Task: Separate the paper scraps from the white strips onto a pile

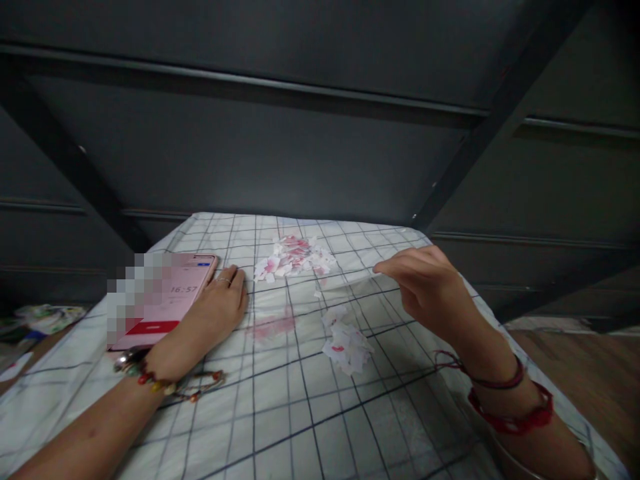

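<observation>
My left hand [223, 300], a ring on one finger, lies with its fingers stretched out on the checked cloth, against the edge of a pink-cased phone [197, 283]. My right hand [425, 283] is held above the cloth on the right, fingers pressed together in a pinch. Whatever is in its fingertips, if anything, is too small to make out. A heap of torn paper scraps [295, 257], white with pink and red marks, is at the far middle. Nearer to me is a smaller pile of white scraps [347, 343], one bearing a red mark.
A white cloth with dark grid lines [280, 420] covers the table, with a pinkish patch [273, 325] in its middle. Dark panels [280, 147] stand right behind the table. Wooden floor [575, 363] shows at right, and plastic wrapping [50, 319] lies low at left.
</observation>
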`<action>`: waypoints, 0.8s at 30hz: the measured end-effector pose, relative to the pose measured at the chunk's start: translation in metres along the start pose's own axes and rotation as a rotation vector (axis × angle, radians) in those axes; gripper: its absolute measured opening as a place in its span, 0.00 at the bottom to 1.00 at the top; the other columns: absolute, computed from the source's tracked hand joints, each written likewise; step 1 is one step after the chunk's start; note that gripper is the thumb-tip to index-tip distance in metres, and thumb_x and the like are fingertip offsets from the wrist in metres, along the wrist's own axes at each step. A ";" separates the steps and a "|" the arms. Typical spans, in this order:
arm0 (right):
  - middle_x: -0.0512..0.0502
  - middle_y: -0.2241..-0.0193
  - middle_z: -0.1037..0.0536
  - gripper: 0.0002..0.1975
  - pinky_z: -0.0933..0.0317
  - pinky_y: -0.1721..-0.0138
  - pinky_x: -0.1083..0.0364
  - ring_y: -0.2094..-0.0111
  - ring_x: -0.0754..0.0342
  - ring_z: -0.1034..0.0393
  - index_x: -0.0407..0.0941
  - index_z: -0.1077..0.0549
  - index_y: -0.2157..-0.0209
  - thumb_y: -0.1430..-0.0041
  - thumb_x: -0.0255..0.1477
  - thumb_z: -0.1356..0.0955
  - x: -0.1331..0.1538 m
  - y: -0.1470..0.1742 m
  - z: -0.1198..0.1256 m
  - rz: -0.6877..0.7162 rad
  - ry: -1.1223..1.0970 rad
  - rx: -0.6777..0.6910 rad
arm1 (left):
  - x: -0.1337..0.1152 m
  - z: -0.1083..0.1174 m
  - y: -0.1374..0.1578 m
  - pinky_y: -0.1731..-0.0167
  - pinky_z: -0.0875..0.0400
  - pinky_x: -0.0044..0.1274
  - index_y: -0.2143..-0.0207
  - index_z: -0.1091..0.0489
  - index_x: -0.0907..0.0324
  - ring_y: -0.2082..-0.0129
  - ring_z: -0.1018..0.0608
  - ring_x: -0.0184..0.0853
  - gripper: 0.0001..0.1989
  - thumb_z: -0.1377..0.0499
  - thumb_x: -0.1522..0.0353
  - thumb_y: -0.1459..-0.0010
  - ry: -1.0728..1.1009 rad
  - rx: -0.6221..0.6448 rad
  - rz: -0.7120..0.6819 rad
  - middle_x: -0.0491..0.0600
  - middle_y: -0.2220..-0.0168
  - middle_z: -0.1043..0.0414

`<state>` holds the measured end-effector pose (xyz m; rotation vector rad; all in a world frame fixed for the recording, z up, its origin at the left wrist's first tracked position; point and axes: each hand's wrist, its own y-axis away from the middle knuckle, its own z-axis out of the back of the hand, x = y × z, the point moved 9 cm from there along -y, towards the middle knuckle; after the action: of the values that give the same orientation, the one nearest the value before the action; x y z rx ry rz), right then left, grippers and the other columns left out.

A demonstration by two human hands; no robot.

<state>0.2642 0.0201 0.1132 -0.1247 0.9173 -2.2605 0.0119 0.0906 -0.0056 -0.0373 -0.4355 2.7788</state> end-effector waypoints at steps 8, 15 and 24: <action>0.51 0.73 0.24 0.20 0.43 0.66 0.53 0.71 0.55 0.32 0.45 0.29 0.66 0.53 0.12 0.42 0.006 0.000 0.004 0.062 0.008 -0.015 | 0.000 -0.002 0.001 0.45 0.39 0.42 0.49 0.38 0.74 0.44 0.34 0.50 0.23 0.60 0.70 0.39 0.004 0.009 -0.004 0.68 0.47 0.36; 0.52 0.73 0.24 0.19 0.41 0.65 0.53 0.71 0.56 0.31 0.46 0.30 0.65 0.52 0.12 0.42 0.005 0.000 0.007 0.074 -0.030 0.012 | -0.001 0.000 0.000 0.44 0.39 0.42 0.48 0.39 0.77 0.44 0.34 0.50 0.24 0.61 0.70 0.39 -0.008 0.034 0.011 0.71 0.46 0.38; 0.52 0.74 0.23 0.17 0.41 0.65 0.55 0.70 0.56 0.31 0.46 0.29 0.67 0.50 0.13 0.42 -0.002 0.001 0.011 0.044 -0.056 -0.001 | -0.003 0.002 -0.001 0.43 0.41 0.41 0.50 0.37 0.78 0.44 0.34 0.50 0.24 0.60 0.70 0.40 -0.047 0.035 -0.017 0.70 0.48 0.36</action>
<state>0.2695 0.0141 0.1208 -0.1657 0.8833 -2.2055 0.0154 0.0898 -0.0036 0.0401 -0.3963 2.7742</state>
